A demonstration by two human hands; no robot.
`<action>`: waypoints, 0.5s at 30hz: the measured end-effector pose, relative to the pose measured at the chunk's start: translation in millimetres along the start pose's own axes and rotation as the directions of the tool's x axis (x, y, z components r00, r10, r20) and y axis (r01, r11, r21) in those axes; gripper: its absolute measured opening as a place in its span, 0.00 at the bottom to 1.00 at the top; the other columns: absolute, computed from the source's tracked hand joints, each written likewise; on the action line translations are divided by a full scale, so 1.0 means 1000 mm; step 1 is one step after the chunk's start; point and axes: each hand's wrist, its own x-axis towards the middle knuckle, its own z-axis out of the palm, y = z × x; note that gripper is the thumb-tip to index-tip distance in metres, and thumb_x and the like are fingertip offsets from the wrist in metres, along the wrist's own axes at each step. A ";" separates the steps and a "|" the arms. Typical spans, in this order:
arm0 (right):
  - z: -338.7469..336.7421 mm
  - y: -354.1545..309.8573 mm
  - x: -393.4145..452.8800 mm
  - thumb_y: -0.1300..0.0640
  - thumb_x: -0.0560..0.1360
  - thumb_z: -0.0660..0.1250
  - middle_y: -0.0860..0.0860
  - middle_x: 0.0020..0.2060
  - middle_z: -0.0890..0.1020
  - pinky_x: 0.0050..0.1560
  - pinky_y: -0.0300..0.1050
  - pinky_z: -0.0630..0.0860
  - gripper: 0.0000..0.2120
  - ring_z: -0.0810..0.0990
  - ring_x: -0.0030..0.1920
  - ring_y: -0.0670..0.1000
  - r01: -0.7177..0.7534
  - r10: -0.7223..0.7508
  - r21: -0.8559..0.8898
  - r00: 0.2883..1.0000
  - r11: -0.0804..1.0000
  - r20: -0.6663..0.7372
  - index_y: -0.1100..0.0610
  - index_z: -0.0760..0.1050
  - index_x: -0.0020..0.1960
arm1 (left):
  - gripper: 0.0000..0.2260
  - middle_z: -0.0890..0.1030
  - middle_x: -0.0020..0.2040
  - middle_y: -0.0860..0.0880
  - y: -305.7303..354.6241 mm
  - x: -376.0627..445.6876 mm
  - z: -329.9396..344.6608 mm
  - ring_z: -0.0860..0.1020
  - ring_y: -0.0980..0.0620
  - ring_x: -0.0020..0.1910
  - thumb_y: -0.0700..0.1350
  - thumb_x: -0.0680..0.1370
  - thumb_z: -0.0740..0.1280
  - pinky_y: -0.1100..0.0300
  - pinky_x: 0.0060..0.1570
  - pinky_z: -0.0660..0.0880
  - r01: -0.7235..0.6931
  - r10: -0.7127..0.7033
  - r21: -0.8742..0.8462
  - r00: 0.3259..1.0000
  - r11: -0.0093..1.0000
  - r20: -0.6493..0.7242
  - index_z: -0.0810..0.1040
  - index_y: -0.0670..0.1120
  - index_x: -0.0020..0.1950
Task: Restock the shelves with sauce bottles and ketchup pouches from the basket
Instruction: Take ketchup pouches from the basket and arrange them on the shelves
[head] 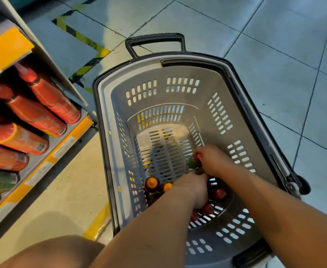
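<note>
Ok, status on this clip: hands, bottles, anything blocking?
Both hands down in the basket. Right hand grips a green bottle; left hand among the bottles, grip hidden. Orange-capped bottles upright beside it. Nothing blocking.

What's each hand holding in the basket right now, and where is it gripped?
The right hand grips a green bottle near its red-capped top. The left hand reaches among the bottles, but what it holds cannot be told.

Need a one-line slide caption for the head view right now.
Both hands reach into the grey basket: right hand grips a green bottle, left hand among remaining bottles.
</note>
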 end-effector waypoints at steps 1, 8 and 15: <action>0.000 0.000 -0.001 0.62 0.78 0.64 0.50 0.47 0.83 0.50 0.52 0.83 0.11 0.82 0.44 0.53 -0.005 0.005 0.011 1.000 1.000 -0.008 0.48 0.81 0.49 | 0.18 0.76 0.65 0.41 0.001 0.000 -0.001 0.77 0.39 0.62 0.46 0.81 0.63 0.42 0.61 0.77 0.003 -0.003 -0.018 1.000 1.000 -0.006 0.71 0.50 0.72; -0.032 -0.015 -0.016 0.56 0.82 0.61 0.49 0.47 0.82 0.52 0.53 0.81 0.11 0.81 0.47 0.52 0.023 -0.018 0.068 0.997 0.997 -0.072 0.46 0.81 0.53 | 0.14 0.80 0.60 0.41 0.016 -0.013 -0.019 0.79 0.38 0.58 0.50 0.80 0.64 0.45 0.58 0.78 -0.012 0.007 -0.051 0.996 0.999 -0.087 0.78 0.47 0.63; -0.097 -0.038 -0.042 0.53 0.82 0.66 0.49 0.49 0.84 0.56 0.47 0.77 0.09 0.81 0.50 0.51 0.137 -0.073 0.211 0.956 0.968 -0.286 0.48 0.82 0.59 | 0.10 0.82 0.57 0.41 0.030 -0.057 -0.056 0.80 0.38 0.59 0.43 0.76 0.69 0.47 0.54 0.79 -0.106 0.145 0.155 0.952 0.982 -0.271 0.79 0.49 0.57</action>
